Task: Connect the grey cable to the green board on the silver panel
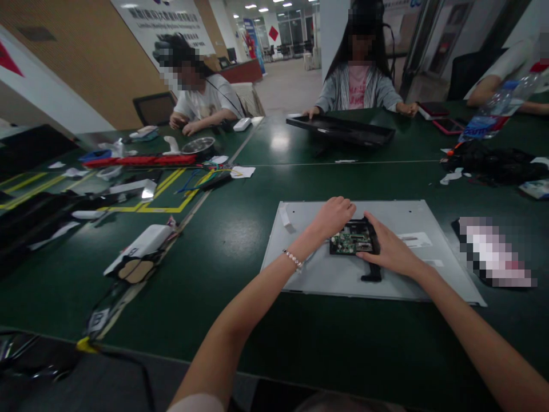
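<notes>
A green circuit board (343, 243) in a black plastic bracket (372, 269) rests on a flat grey metal panel (317, 283), with the bracket's foot pointing toward me. My right hand (388, 243) grips the bracket's right side, thumb on the near edge and fingers at the far corner. My left hand (337, 216) is closed over the board's far left corner. Its fingertips are turned away, so what they pinch is hidden. A beaded bracelet (293, 258) circles my left wrist.
A small white piece (285, 217) lies on the panel. Left on the green table is a white-wrapped pack (143, 252) with a cable. A pixelated pinkish object (493, 252) lies right. Across the table, one person's hand (312, 112) touches a black panel (343, 129); other people sit nearby.
</notes>
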Demonstrator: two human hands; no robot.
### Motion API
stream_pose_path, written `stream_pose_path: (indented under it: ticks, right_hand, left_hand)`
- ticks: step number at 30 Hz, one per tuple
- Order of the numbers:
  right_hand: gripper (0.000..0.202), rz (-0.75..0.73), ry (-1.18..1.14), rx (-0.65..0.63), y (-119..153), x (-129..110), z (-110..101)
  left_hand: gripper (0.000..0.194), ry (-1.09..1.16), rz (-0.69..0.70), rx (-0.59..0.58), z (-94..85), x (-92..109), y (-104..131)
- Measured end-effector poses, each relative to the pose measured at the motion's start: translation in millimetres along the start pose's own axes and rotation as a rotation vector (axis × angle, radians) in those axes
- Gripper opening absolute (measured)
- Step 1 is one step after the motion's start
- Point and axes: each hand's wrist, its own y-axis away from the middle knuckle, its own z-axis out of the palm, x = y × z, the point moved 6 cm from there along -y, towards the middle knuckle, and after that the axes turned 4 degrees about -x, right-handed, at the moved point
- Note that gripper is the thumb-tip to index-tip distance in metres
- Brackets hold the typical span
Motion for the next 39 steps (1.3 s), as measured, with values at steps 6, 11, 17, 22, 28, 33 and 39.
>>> stream_pose_path:
  ticks: [6, 11, 17, 22, 28, 33, 39]
  right_hand:
    - [0.104, -0.011, 0.004, 0.013, -1.3, -0.5, -0.3]
    - [0.104, -0.03, -0.014, 0.016, -2.2, -2.1, -1.6]
    - [0.104, -0.028, -0.02, 0.024, -1.4, -2.8, -2.8]
    - [0.104, -0.021, -0.004, 0.024, -1.9, -3.9, -2.8]
    - [0.103, -0.01, 0.011, 0.009, -1.7, -2.6, -1.5]
    - [0.103, -0.014, 0.006, 0.007, -1.8, -3.8, -2.3]
    - [0.103, -0.025, 0.01, 0.006, -2.9, -6.1, -3.4]
  left_hand:
    - [0.016, 0.028, 0.022, -0.024, 15.8, 12.7, -11.1]
    - [0.018, 0.117, -0.003, -0.037, 22.7, 17.5, -14.3]
    - [0.022, 0.297, -0.135, -0.02, 28.6, 8.1, -12.9]
    - [0.021, 0.39, -0.16, -0.015, 37.0, 2.4, -12.2]
    - [0.023, 0.339, -0.166, 0.048, 32.0, 3.5, -12.2]
    - [0.019, 0.258, -0.115, 0.024, 24.8, 11.4, -11.1]
    - [0.017, 0.191, -0.063, -0.017, 20.4, 17.3, -11.0]
